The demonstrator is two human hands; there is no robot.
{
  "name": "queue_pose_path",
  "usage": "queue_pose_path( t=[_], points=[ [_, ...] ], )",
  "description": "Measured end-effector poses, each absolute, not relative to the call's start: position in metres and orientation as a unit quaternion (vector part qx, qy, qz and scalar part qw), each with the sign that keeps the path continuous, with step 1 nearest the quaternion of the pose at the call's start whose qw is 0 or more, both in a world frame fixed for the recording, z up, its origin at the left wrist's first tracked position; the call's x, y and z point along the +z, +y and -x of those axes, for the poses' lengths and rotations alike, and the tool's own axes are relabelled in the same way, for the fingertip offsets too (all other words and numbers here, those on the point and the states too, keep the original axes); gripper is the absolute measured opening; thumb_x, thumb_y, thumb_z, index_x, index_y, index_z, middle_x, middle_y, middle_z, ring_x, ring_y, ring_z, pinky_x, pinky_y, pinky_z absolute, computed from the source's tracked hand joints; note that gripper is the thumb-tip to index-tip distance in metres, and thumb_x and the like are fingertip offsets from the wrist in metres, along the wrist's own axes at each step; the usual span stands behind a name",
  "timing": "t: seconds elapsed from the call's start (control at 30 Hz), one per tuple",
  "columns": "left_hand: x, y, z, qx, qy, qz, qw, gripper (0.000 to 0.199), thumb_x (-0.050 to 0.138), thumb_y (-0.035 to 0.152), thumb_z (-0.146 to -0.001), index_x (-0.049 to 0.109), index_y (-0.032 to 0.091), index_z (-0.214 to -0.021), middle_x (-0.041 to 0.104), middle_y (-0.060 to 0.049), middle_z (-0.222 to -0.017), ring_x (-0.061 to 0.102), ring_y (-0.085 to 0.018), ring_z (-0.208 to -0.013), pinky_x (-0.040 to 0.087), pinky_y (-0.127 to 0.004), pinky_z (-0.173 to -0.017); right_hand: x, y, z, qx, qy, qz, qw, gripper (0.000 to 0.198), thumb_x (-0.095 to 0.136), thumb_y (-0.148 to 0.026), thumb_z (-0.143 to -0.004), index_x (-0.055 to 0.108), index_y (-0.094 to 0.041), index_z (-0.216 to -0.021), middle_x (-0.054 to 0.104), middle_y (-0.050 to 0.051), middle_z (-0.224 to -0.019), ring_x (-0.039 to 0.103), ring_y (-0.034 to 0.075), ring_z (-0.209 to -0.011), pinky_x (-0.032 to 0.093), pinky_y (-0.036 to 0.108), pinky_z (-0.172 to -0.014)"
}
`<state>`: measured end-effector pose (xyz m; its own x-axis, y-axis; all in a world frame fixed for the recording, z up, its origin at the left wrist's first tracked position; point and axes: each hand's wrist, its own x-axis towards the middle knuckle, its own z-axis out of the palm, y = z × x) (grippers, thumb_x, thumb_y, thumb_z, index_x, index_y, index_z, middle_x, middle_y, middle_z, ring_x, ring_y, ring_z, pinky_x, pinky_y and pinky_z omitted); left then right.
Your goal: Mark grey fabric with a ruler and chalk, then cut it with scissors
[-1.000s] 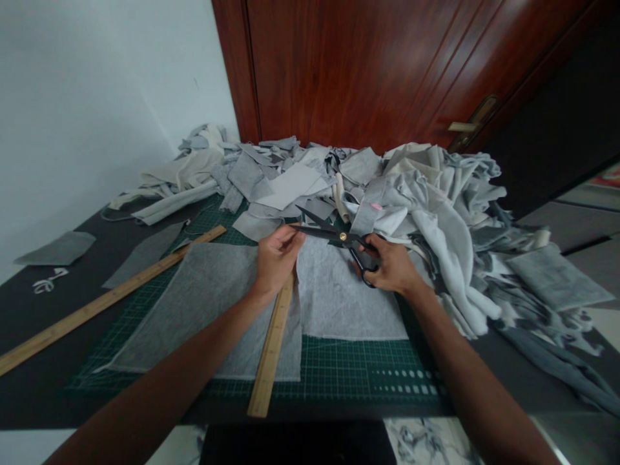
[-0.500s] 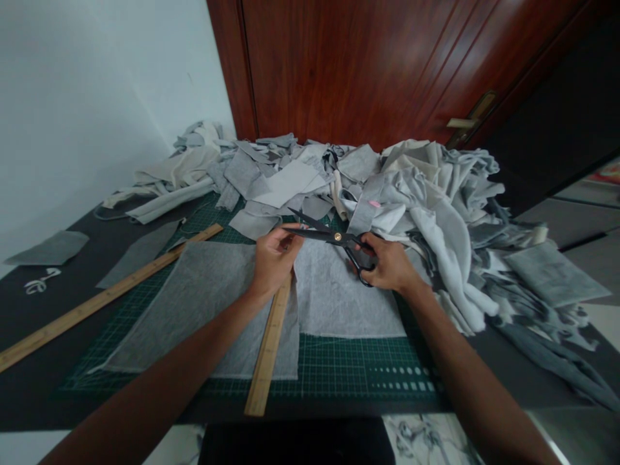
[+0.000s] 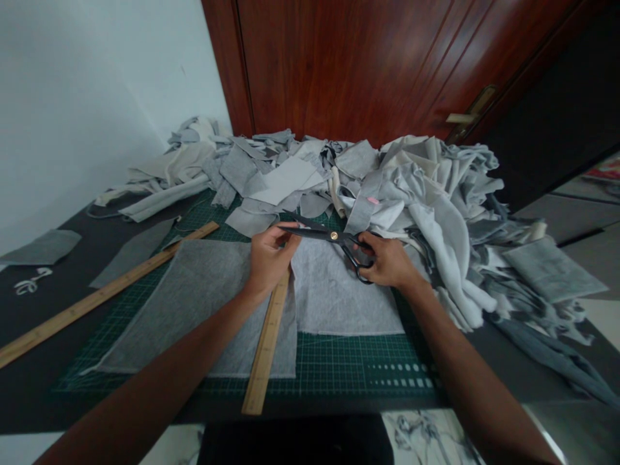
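Head view, centre of frame: right grip point(image 3: 385, 259) wrapped round the scissors point(image 3: 334, 236), left grip point(image 3: 272, 255), its hold unclear, bent against parted blades point(image 3: 310, 232) that a careless squeeze could nip it with.

Room: textile workspace — home or shop unclear
Green gridded cutting mat point(image 3: 334, 365): lower centre
Heaped grey-white fabric scraps point(image 3: 358, 159): mid-frame
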<state>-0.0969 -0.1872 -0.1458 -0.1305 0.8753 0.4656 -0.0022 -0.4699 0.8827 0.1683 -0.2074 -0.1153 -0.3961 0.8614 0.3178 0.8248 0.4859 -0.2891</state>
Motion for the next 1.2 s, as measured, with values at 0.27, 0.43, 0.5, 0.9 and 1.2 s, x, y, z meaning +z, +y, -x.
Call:
queue_pose_path(
  t=[0.27,0.43,0.5,0.9,1.2],
  points=[
    [-0.1488,-0.1839,0.0973,0.652,0.388,-0.557,0.336,0.027,0.083,0.04,-0.08,0.081,0.017,-0.094,0.082,-0.007,-0.088,0.074,-0.018,-0.076,0.06,-0.027,-0.073,-0.1163,-0.2068,-0.1685,0.065,-0.833,0.506,0.213,0.019,0.062,-0.03,-0.074,0.059,-0.022,-0.091,0.057,-0.002,-0.067,0.046,0.014,-0.055,0.029,0.027,-0.058],
    [-0.1468,-0.1841,0.0972,0.648,0.395,-0.555,0.339,0.029,0.084,0.044,-0.08,0.081,0.018,-0.093,0.081,-0.006,-0.088,0.074,-0.019,-0.077,0.06,-0.027,-0.073,-0.1162,-0.2063,-0.1676,0.084,-0.834,0.5,0.217,0.017,0.063,-0.029,-0.075,0.058,-0.023,-0.09,0.054,-0.003,-0.063,0.045,0.014,-0.053,0.03,0.026,-0.058],
    [-0.1453,-0.1849,0.0973,0.644,0.396,-0.558,0.341,0.029,0.083,0.044,-0.081,0.081,0.018,-0.092,0.081,-0.006,-0.087,0.074,-0.019,-0.078,0.06,-0.027,-0.073,-0.1161,-0.206,-0.1675,0.088,-0.835,0.495,0.223,0.015,0.063,-0.029,-0.076,0.058,-0.023,-0.089,0.053,-0.003,-0.063,0.044,0.014,-0.053,0.03,0.026,-0.058],
    [-0.1455,-0.1848,0.0976,0.642,0.394,-0.571,0.328,0.02,0.078,0.035,-0.084,0.082,0.018,-0.093,0.081,-0.005,-0.086,0.073,-0.018,-0.077,0.059,-0.026,-0.072,-0.1147,-0.2059,-0.1671,0.103,-0.837,0.49,0.222,0.012,0.061,-0.029,-0.077,0.055,-0.023,-0.085,0.05,-0.004,-0.063,0.042,0.013,-0.053,0.028,0.026,-0.057],
    [-0.1448,-0.1849,0.0965,0.64,0.399,-0.568,0.33,0.021,0.078,0.039,-0.084,0.08,0.018,-0.088,0.08,-0.005,-0.083,0.072,-0.018,-0.073,0.058,-0.026,-0.067,-0.1172,-0.2061,-0.1666,0.099,-0.839,0.483,0.232,0.011,0.06,-0.027,-0.077,0.052,-0.023,-0.082,0.049,-0.004,-0.062,0.041,0.013,-0.053,0.028,0.025,-0.057]
  ],
)
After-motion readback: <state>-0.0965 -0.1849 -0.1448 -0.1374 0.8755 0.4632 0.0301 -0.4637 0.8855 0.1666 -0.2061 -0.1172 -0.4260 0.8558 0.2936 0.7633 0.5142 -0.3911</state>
